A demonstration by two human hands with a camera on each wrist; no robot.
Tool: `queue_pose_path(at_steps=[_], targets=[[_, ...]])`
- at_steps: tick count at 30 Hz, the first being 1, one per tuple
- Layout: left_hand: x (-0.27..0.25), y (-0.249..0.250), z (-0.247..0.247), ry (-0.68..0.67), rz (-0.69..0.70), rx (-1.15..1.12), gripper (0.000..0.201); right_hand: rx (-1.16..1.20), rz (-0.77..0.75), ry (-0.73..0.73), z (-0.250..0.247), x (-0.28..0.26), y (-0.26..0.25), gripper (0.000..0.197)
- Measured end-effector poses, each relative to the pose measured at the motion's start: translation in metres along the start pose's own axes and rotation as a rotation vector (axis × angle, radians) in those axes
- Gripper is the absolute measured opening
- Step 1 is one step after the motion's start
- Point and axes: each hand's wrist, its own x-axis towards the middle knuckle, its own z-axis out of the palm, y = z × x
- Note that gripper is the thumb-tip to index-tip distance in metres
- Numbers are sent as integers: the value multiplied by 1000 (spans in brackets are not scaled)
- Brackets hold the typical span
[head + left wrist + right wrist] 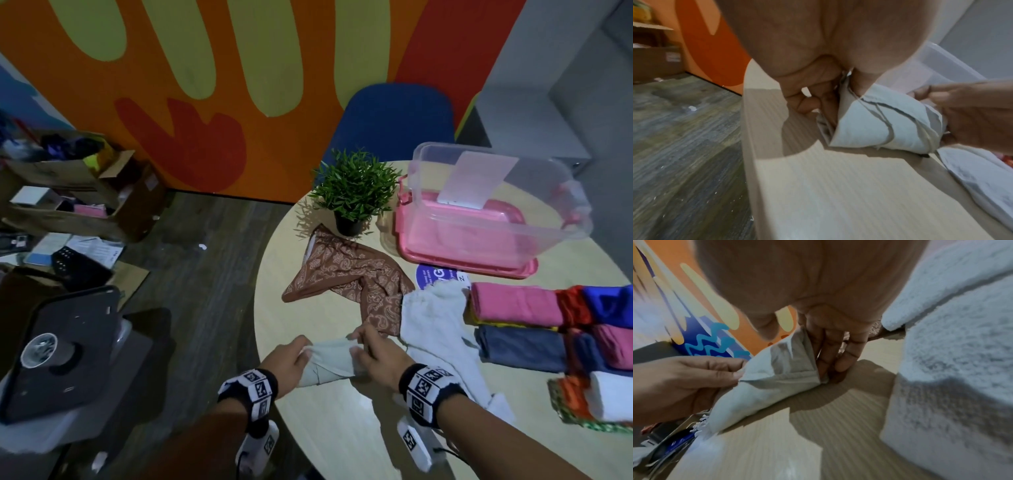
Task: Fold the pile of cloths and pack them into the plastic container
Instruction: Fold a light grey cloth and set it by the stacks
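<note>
A small pale grey-green cloth, partly folded, lies near the table's front-left edge. My left hand pinches its left end, and my right hand grips its right end. The left wrist view shows the cloth bunched between both hands; the right wrist view shows it held just above the table. A brown patterned cloth and a white fluffy towel lie unfolded further back. The clear plastic container with a pink base stands at the back right, open.
Folded cloths in pink, grey, blue, red and white are stacked at the right. A potted green plant stands at the table's back edge, with a blue chair behind. Cardboard boxes and clutter crowd the floor on the left.
</note>
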Motion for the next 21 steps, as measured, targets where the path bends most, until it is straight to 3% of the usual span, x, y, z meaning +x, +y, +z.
queue_pose_path(at_steps=[3,5,11,14,16,18,21], targets=[[10,-2,2,-8,-76,-12,22,-64,27,-61,-3,4,3,37],[13,-3,2,10,-79,3,20,-119,42,-68,-3,8,2,35],[13,-6,6,130,-83,79,25,-145,122,24,6,23,-7,24],[9,-5,11,183,-104,65,16,-156,137,75,13,27,-7,25],[8,-3,9,259,-145,30,11,-237,48,130,15,26,-6,26],[9,0,7,297,-166,54,12,-407,-174,174,18,25,-5,28],[7,8,3,299,-127,278,17,-552,-462,70,29,20,-2,23]])
